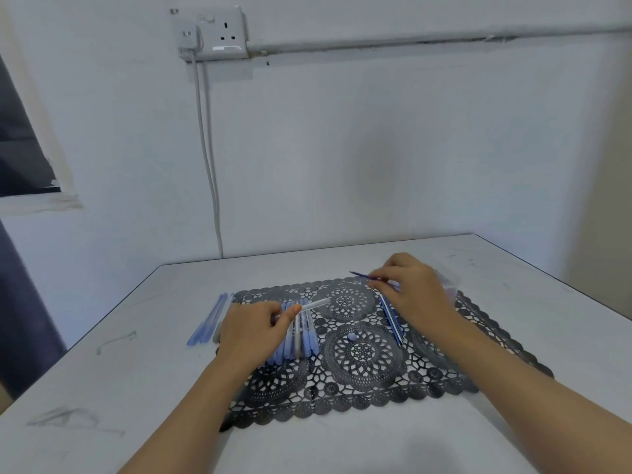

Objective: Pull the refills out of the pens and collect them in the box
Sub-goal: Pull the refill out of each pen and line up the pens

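Both hands are busy over the black lace-pattern plastic placemat. The left hand is pinched around a clear, empty-looking plastic pen barrel, which points up and to the right toward the mat's middle. The right hand is at the mat's far right corner, fingers closed on a thin dark blue refill whose long axis runs leftward out of the fingertips.

The box is the bit I can't make out properly. There's something pale and see-through just behind the right hand, off the mat's far right edge, and I'd guess that's it. If so, the right hand is way nearer and the refill only needs to swing right.

A few loose blue refills lie on the mat's right side, a bunch of pale blue pens sits under the left hand, more pale pens lie just off the left edge, and a small blue cap is near the centre.
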Demonstrator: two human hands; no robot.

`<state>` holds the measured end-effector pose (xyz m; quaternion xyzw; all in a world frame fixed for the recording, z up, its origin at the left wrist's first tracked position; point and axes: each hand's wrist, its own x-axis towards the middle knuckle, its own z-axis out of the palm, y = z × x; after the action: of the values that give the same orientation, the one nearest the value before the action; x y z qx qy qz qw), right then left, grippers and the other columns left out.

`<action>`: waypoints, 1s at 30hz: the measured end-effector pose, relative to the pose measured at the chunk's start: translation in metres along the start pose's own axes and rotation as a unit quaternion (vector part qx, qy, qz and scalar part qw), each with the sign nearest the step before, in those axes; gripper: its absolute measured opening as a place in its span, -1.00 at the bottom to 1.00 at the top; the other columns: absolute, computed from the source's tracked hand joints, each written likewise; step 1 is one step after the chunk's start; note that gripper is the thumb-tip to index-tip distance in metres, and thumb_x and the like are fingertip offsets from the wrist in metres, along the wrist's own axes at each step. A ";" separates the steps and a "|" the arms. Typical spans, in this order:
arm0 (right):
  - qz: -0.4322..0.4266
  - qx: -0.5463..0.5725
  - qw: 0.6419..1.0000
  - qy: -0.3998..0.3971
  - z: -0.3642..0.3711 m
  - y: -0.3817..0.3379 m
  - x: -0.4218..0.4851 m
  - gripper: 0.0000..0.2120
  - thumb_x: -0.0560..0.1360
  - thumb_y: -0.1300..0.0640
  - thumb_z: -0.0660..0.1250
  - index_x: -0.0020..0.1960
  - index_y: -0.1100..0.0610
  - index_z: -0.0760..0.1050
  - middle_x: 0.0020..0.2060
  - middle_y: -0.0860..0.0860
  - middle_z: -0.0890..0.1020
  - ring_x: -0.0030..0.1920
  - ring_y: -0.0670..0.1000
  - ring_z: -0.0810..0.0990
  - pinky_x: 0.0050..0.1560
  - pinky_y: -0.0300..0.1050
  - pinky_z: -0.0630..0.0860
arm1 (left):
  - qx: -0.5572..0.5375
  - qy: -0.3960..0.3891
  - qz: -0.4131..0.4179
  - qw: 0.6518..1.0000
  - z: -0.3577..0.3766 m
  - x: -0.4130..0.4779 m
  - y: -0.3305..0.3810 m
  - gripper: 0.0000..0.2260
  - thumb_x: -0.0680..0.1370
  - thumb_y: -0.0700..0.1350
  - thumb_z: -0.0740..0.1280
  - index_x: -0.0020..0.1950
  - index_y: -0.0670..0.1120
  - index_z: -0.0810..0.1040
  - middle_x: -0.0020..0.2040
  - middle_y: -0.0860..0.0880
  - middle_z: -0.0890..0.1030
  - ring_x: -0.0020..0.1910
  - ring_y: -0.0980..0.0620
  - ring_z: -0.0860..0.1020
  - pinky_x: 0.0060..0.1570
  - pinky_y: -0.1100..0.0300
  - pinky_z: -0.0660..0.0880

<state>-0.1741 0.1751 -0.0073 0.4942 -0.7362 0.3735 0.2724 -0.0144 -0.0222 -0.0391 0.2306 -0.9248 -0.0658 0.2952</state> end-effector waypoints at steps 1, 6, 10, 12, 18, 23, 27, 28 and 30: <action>-0.023 0.000 1.000 0.004 0.005 0.004 -0.004 -0.91 0.35 0.28 0.47 -0.14 0.23 0.66 -0.26 0.09 0.58 -0.22 0.04 0.54 -0.21 -0.06 0.52 | -0.001 0.000 0.001 1.000 0.000 0.000 -0.001 -0.53 0.53 0.26 0.11 -0.47 0.00 0.23 -0.57 0.06 0.29 -0.54 0.17 0.30 -0.45 0.29 0.20; -0.058 0.020 0.998 -0.024 0.022 0.006 -0.017 -0.66 0.39 0.41 0.33 0.13 0.20 0.58 -0.13 0.13 0.63 -0.13 0.10 0.60 -0.07 -0.02 0.58 | -0.013 0.010 0.004 1.000 0.000 0.000 -0.002 -0.53 0.52 0.26 0.12 -0.47 -0.02 0.25 -0.57 0.05 0.30 -0.55 0.14 0.31 -0.46 0.26 0.23; -0.078 -0.006 0.993 -0.090 0.027 0.003 -0.021 -0.22 0.26 0.60 0.24 0.34 -0.01 0.41 -0.09 0.09 0.61 -0.16 0.02 0.55 -0.21 -0.12 0.54 | -0.027 0.023 0.016 0.999 0.002 0.000 -0.004 -0.53 0.52 0.24 0.15 -0.49 0.00 0.22 -0.60 0.05 0.28 -0.56 0.14 0.30 -0.47 0.27 0.19; -0.086 -0.031 0.990 -0.108 0.030 0.005 -0.021 -0.18 0.23 0.61 0.24 0.34 -0.03 0.41 -0.17 0.08 0.57 -0.23 0.03 0.51 -0.31 -0.07 0.54 | -0.031 0.024 0.021 0.999 0.004 0.000 -0.006 -0.53 0.51 0.25 0.14 -0.49 -0.01 0.22 -0.60 0.06 0.28 -0.57 0.14 0.30 -0.47 0.27 0.20; -0.079 -0.093 0.983 -0.136 0.038 0.014 -0.019 -0.20 0.32 0.57 0.26 0.34 -0.16 0.36 -0.23 0.08 0.52 -0.28 0.07 0.49 -0.28 0.03 0.56 | -0.042 0.036 0.032 0.998 0.009 0.002 -0.014 -0.49 0.47 0.35 0.06 -0.48 -0.01 0.22 -0.60 0.05 0.28 -0.57 0.15 0.30 -0.46 0.29 0.18; -0.091 -0.087 0.983 -0.133 0.042 0.018 -0.020 -0.19 0.33 0.54 0.29 0.34 -0.19 0.30 -0.27 0.04 0.48 -0.32 0.06 0.45 -0.34 0.00 0.53 | -0.030 0.048 0.043 0.997 0.014 0.003 -0.015 -0.47 0.46 0.38 0.04 -0.50 -0.01 0.21 -0.61 0.05 0.26 -0.59 0.15 0.30 -0.47 0.29 0.22; -0.109 -0.087 0.982 -0.128 0.044 0.016 -0.020 -0.22 0.27 0.57 0.29 0.30 -0.11 0.44 -0.32 0.06 0.44 -0.37 0.07 0.43 -0.39 -0.11 0.37 | -0.033 0.046 0.052 0.997 0.013 0.003 -0.013 -0.47 0.48 0.36 0.09 -0.50 0.00 0.19 -0.62 0.05 0.25 -0.59 0.14 0.28 -0.47 0.29 0.20; -0.110 -0.093 0.981 -0.128 0.045 0.016 -0.020 -0.22 0.26 0.57 0.30 0.29 -0.10 0.45 -0.33 0.06 0.44 -0.38 0.07 0.42 -0.39 -0.13 0.34 | -0.033 0.046 0.053 0.997 0.013 0.003 -0.013 -0.47 0.48 0.37 0.08 -0.50 0.00 0.19 -0.62 0.05 0.25 -0.59 0.14 0.28 -0.47 0.29 0.19; -0.105 -0.094 0.982 -0.128 0.045 0.016 -0.020 -0.22 0.27 0.56 0.30 0.30 -0.12 0.43 -0.31 0.06 0.45 -0.37 0.06 0.43 -0.41 -0.12 0.37 | -0.030 0.048 0.057 0.997 0.011 0.003 -0.013 -0.48 0.46 0.37 0.04 -0.50 0.00 0.19 -0.62 0.05 0.25 -0.60 0.14 0.28 -0.47 0.30 0.19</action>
<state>-0.1833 0.1525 -0.0531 0.5848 -0.7405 0.2057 0.2594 -0.0185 -0.0353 -0.0501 0.1715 -0.9187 -0.0650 0.3497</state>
